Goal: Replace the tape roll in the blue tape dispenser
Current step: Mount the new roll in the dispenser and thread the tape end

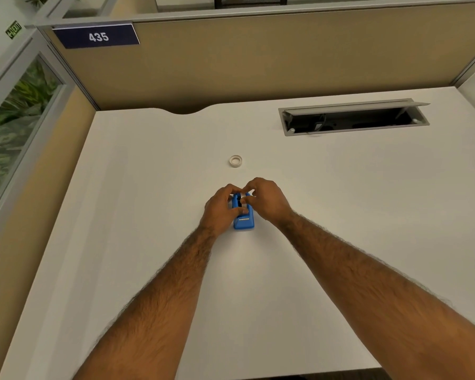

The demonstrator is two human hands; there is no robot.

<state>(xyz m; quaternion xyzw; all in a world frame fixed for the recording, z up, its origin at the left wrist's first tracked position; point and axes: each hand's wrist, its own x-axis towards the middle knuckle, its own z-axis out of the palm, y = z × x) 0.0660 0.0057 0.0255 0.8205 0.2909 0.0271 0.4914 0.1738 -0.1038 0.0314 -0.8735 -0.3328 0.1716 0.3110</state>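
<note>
A small blue tape dispenser (244, 222) stands on the white desk (148, 187), its cutter end toward me. My left hand (220, 208) grips its left side, thumb across the body. My right hand (266, 200) reaches over the top from the right, fingertips pinching at the slot where the roll sits; a bit of white shows between the fingers. Whether that hand holds the roll inside I cannot tell. A loose whitish tape roll (235, 161) lies flat on the desk a short way beyond both hands.
An open cable tray (351, 119) is sunk into the desk at the back right. Tan cubicle partitions (258, 64) close the desk at the back and left, with a sign reading 435 (98, 37). The desk's near edge runs along the bottom.
</note>
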